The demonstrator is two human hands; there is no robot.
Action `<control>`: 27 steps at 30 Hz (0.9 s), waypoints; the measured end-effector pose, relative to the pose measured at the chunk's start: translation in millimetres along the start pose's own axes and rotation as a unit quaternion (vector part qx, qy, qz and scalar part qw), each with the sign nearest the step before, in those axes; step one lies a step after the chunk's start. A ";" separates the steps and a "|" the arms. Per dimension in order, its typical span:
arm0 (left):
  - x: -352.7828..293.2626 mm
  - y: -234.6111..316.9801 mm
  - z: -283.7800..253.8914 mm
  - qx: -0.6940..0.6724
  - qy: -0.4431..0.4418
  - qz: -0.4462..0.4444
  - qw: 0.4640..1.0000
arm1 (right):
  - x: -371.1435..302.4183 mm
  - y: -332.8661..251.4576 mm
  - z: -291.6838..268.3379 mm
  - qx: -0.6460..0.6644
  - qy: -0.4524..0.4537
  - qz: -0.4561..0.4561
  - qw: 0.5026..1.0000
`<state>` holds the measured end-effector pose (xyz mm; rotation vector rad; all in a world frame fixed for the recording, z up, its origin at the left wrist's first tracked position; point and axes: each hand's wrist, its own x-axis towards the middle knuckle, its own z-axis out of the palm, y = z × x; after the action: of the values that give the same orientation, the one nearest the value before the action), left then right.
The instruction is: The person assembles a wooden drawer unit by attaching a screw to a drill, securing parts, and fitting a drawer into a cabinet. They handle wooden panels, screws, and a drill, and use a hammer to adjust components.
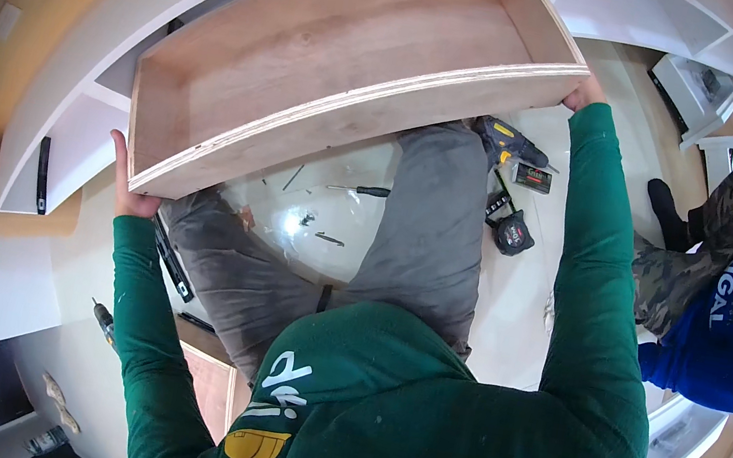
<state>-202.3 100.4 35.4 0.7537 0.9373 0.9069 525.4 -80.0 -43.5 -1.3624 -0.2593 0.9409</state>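
Between my two hands is a plywood drawer box (356, 119), tilted so that its bare inside shows. My left hand (135, 193) grips its near left corner, thumb up along the end panel and fingers partly hidden beneath. At the right end, my right hand (586, 93) is closed round the corner, most of its fingers hidden by the wood. The box is over my knees, in front of a white cabinet (63, 117). Whether its far side touches the cabinet, I cannot tell.
On the floor by my legs are a power drill (504, 143), a small dark box (532, 177), a tape measure (513, 233) and a screwdriver (371, 192). Black drawer slides (174, 264) lie at my left, with another drill (104, 318) beyond. A co-worker in blue (731, 333) sits at right.
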 end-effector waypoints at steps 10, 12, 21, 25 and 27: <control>10.0 14.9 3.4 0.021 0.013 -0.036 0.999 | 34.1 -13.8 -11.4 0.008 -0.078 0.015 0.997; 15.1 14.6 10.1 0.035 0.018 -0.033 0.999 | 37.6 -12.3 -22.0 0.026 -0.078 0.003 0.997; 16.6 15.0 -2.1 0.058 0.023 -0.040 0.997 | 12.0 -11.4 -13.8 -0.019 -0.023 0.009 1.000; 17.8 16.9 -7.8 0.078 0.031 -0.038 0.996 | 18.3 -6.7 -15.0 -0.010 -0.036 -0.008 0.999; 12.7 17.5 -9.2 0.077 0.033 -0.037 0.996 | 15.3 -3.3 -5.2 0.017 -0.008 0.014 1.000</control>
<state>-212.2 120.6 42.3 0.8176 1.0962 0.8055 539.8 -72.8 -47.1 -1.3312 -0.2359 0.9770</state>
